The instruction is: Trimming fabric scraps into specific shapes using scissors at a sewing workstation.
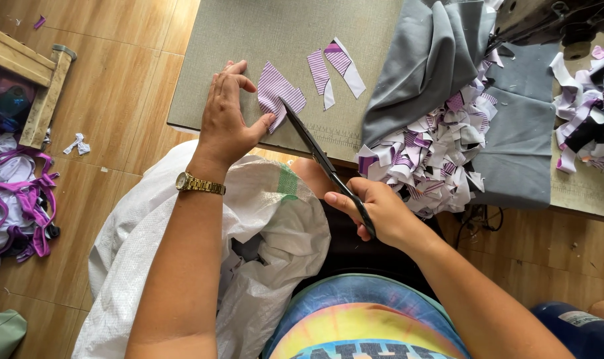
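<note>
The fingers of the left hand (227, 113) are pinched together on the near edge of a small purple-striped fabric piece (278, 93), thumb beneath and the other tips arched over it, holding it flat at the front edge of the bench (248, 40). A gold wristwatch (199, 183) sits on that wrist. The right hand (380, 213) is closed around the handles of a pair of black scissors (322, 159); the blades run up and leftward, and their tips meet the striped piece just beside the left thumb. Whether the blades are parted or shut at the cloth is hard to tell from this angle.

Farther along the bench, two more striped cut pieces (335, 66) with white backing lie near each other, apart from the held one. To the right of them a grey cloth (435, 60) is bunched up, and a heap of purple and white scraps (428, 153) spills over the bench edge against it. More scraps (591, 113) lie at the far right, below part of a dark sewing machine (548, 20).

Under the arms, a white woven sack (262, 266) stands open in the person's lap. On the wooden floor (109, 100) at left are a tangle of purple straps (19, 199) and a wooden frame (29, 73).
</note>
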